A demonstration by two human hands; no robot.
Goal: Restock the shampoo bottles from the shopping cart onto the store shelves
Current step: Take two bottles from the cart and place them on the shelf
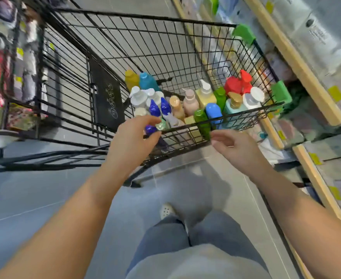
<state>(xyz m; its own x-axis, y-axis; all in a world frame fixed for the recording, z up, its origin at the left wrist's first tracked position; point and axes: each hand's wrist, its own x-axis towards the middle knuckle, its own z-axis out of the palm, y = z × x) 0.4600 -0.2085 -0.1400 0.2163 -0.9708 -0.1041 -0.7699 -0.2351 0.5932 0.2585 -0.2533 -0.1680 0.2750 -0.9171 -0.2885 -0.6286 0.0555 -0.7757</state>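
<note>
Your shopping cart (185, 57) stands parked alongside the store shelves (298, 63), presumably so each bottle travels only a short way. The shampoo bottles (187, 101) stand upright and crowded at the cart's near end, caps up and within easy reach. Your left hand (133, 135) hovers over the cart's near rim, fingers (145, 119) loosely spread just above a blue-capped bottle (151, 128); whether they touch it cannot be told. Your right hand (234, 146) hangs just outside the same rim, fingers half-curled, holding nothing.
</note>
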